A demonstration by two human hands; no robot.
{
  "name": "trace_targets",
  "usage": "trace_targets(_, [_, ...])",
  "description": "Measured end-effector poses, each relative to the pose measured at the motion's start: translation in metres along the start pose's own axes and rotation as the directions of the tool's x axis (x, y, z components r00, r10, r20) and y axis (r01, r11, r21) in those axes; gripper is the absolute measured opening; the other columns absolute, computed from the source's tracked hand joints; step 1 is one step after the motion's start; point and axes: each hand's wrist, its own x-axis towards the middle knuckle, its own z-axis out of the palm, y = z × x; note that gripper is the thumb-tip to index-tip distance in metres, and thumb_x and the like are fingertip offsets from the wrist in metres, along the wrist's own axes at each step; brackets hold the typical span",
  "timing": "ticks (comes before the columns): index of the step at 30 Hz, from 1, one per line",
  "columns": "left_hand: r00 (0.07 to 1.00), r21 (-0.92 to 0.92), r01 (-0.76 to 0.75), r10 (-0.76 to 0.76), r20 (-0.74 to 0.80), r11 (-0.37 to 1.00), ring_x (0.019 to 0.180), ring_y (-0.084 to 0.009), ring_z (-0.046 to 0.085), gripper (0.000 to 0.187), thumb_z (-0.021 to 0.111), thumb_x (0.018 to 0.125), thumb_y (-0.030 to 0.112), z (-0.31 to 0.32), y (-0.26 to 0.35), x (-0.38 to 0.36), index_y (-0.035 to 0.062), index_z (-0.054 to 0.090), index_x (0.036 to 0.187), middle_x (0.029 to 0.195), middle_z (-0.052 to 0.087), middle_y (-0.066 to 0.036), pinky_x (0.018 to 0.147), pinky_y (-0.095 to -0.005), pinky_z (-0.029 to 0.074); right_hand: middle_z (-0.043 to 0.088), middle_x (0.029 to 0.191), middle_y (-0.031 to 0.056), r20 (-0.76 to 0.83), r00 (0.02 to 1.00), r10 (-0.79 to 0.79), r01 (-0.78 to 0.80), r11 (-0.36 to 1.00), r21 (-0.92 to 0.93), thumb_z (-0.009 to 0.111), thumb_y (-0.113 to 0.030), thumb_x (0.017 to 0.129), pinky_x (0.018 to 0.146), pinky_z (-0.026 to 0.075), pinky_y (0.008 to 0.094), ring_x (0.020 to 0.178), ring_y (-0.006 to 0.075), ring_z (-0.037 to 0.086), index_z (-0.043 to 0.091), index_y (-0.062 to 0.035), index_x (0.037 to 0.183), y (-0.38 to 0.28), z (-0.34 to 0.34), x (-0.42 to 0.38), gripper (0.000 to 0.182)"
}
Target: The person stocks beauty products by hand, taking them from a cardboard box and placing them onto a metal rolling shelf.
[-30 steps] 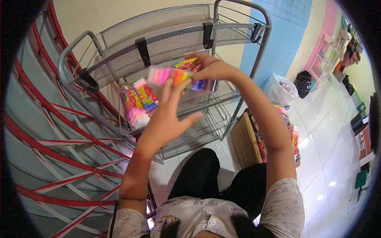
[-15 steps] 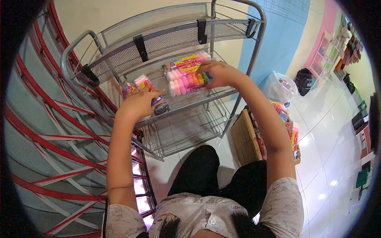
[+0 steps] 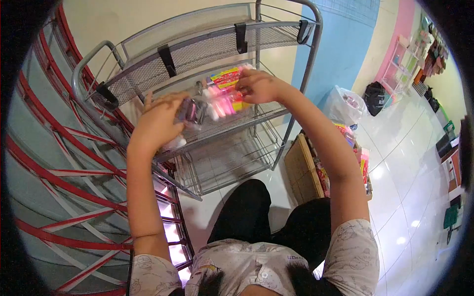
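Observation:
On the grey mesh shelf of a metal rack (image 3: 217,129), my left hand (image 3: 160,118) is wrapped over a clear plastic pack of dark pieces (image 3: 195,112), which is tilted and smeared by motion. A white rounded piece (image 3: 176,143) shows under the wrist. To the right, my right hand (image 3: 259,88) has its fingers curled in at the side of a pack of colourful sticks (image 3: 219,102). Pink and yellow pieces show through that pack's clear wrap, and a red and yellow label (image 3: 227,76) lies along its top. My right fingertips overlap the pack's right edge.
Black hooks (image 3: 167,60) hang on the rack's upper mesh rail. A cardboard box (image 3: 302,170) of similar packs stands on the floor at right, near a white plastic bag (image 3: 345,106) and a black bag (image 3: 375,96). A red folding gate (image 3: 74,172) runs along the left.
My left hand has tilted up the dark pack, with its fingers now pointing upward. My right hand's fingers have curled in at the colourful pack. The view has shifted slightly.

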Motion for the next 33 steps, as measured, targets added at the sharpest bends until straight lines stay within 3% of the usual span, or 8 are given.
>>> trace_targets(2, [0.994, -0.020, 0.023, -0.025, -0.107, 1.000, 0.121, -0.0320, 0.053, 0.059, 0.072, 0.073, 0.028, -0.010, 0.000, 0.002, 0.0053, 0.055, 0.125, 0.124, 0.059, -0.018, 0.110, -0.0485, 0.028, 0.063, 0.105, 0.0159, -0.261, 0.962, -0.080, 0.078, 0.997, -0.020, 0.072, -0.018, 0.068, 0.092, 0.045, 0.0422, 0.104, 0.0336, 0.058, 0.066, -0.0064, 0.104, 0.000, 0.005, 0.001, 0.038])
trace_targets(11, [0.938, -0.482, 0.101, -0.244, -0.245, 0.870, 0.096, -0.0286, 0.065, 0.060, 0.080, 0.071, 0.032, -0.018, 0.014, -0.003, -0.0022, 0.057, 0.115, 0.104, 0.066, -0.018, 0.081, -0.0370, 0.052, 0.058, 0.123, 0.0169, -0.088, 0.992, -0.092, 0.086, 0.994, -0.065, 0.080, -0.030, 0.067, 0.101, 0.041, 0.0405, 0.116, 0.0334, 0.053, 0.063, -0.0091, 0.120, 0.001, 0.010, -0.014, 0.060])
trace_targets(15, [0.931, -0.696, 0.021, -0.267, -0.247, 0.717, 0.099, -0.0228, 0.063, 0.062, 0.083, 0.067, 0.020, -0.015, 0.029, -0.010, -0.0006, 0.054, 0.117, 0.110, 0.063, -0.013, 0.081, -0.0348, 0.053, 0.052, 0.134, 0.0183, -0.137, 0.990, -0.023, 0.074, 0.922, 0.380, 0.081, -0.036, 0.071, 0.111, 0.030, 0.0400, 0.130, 0.0321, 0.044, 0.046, 0.0005, 0.136, -0.050, -0.016, -0.017, 0.082])
trace_targets(19, [0.925, -0.765, -0.005, -0.288, -0.249, 0.644, 0.103, -0.0199, 0.061, 0.066, 0.083, 0.067, 0.013, -0.015, 0.048, -0.013, 0.0016, 0.050, 0.123, 0.116, 0.059, -0.010, 0.082, -0.0340, 0.054, 0.049, 0.136, 0.0235, -0.215, 0.947, -0.238, 0.311, 0.847, 0.431, 0.079, -0.036, 0.073, 0.105, 0.039, 0.0397, 0.125, 0.0336, 0.050, 0.034, 0.0020, 0.142, -0.083, 0.001, -0.002, 0.091])
trace_targets(22, [0.912, -0.824, -0.008, -0.334, -0.238, 0.566, 0.108, -0.0216, 0.060, 0.071, 0.082, 0.068, 0.013, -0.015, 0.053, -0.015, 0.0033, 0.048, 0.129, 0.117, 0.059, -0.011, 0.087, -0.0368, 0.052, 0.052, 0.133, 0.0218, -0.115, 0.980, -0.163, 0.199, 0.742, 0.640, 0.078, -0.028, 0.074, 0.100, 0.043, 0.0378, 0.120, 0.0315, 0.054, 0.034, 0.0013, 0.142, -0.089, 0.010, 0.005, 0.086])
trace_targets(27, [0.966, -0.538, 0.053, -0.179, -0.186, 0.841, 0.117, -0.0338, 0.054, 0.067, 0.077, 0.074, 0.025, 0.011, 0.015, -0.031, 0.0032, 0.050, 0.132, 0.127, 0.055, -0.018, 0.098, -0.0459, 0.043, 0.062, 0.114, 0.0192, -0.284, 0.930, -0.234, 0.346, 0.819, 0.458, 0.073, -0.027, 0.073, 0.092, 0.047, 0.0373, 0.105, 0.0313, 0.062, 0.048, -0.0061, 0.137, -0.081, -0.017, -0.013, 0.072])
trace_targets(30, [0.993, -0.239, 0.105, -0.113, -0.020, 0.965, 0.122, -0.0377, 0.050, 0.060, 0.071, 0.080, 0.034, 0.028, -0.011, -0.043, 0.0041, 0.054, 0.128, 0.132, 0.052, -0.020, 0.102, -0.0497, 0.038, 0.062, 0.111, 0.0198, -0.141, 0.952, -0.270, 0.276, 0.961, 0.024, 0.070, -0.034, 0.072, 0.091, 0.047, 0.0384, 0.103, 0.0331, 0.061, 0.052, -0.0117, 0.136, -0.080, -0.049, -0.026, 0.070])
trace_targets(33, [0.996, -0.127, 0.085, -0.088, -0.017, 0.988, 0.127, -0.0369, 0.046, 0.049, 0.066, 0.083, 0.032, 0.033, -0.002, -0.040, 0.0093, 0.058, 0.126, 0.137, 0.050, -0.018, 0.108, -0.0492, 0.031, 0.063, 0.109, 0.0176, 0.033, 0.996, -0.081, 0.081, 0.997, -0.001, 0.067, -0.040, 0.073, 0.096, 0.039, 0.0496, 0.108, 0.0324, 0.057, 0.059, -0.0237, 0.131, -0.062, -0.044, -0.036, 0.061])
